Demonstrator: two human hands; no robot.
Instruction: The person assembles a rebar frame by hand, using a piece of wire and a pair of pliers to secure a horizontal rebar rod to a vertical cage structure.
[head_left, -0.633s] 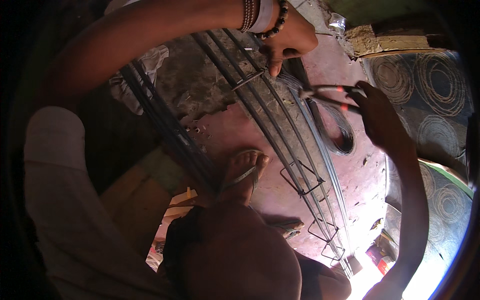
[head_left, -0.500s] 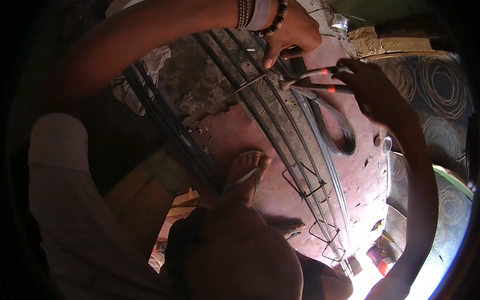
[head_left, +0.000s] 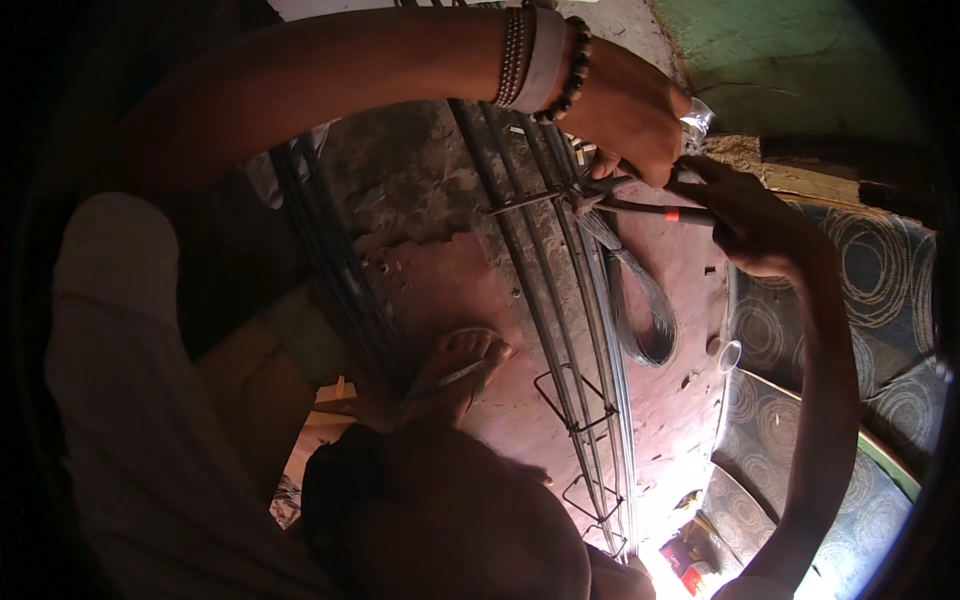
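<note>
My right hand [head_left: 752, 222] is wrapped round the handles of a pair of pincers [head_left: 645, 209] with red bands. Their jaws meet the spot where a dark steel stirrup [head_left: 525, 200] crosses the long steel rods [head_left: 535, 275]. Directly above the pincers is my left hand [head_left: 632, 118], its fingers curled closed beside the crossing. Whatever those fingers hold is hidden. A looped bundle of thin grey tie wire [head_left: 655, 325] hangs down just below the pincers, beside the rods.
More stirrups [head_left: 578, 400] sit round the rods lower down. Another bundle of dark rods [head_left: 335, 250] lies to the left. My sandalled foot [head_left: 465, 365] is between the bundles. Patterned cushions [head_left: 800, 310] and a clear cup [head_left: 730, 355] are at the right.
The view has shifted, so the scene sits lower and further left. My left hand has come right and down, close over the pincers, whose jaws have moved onto the rod crossing.
</note>
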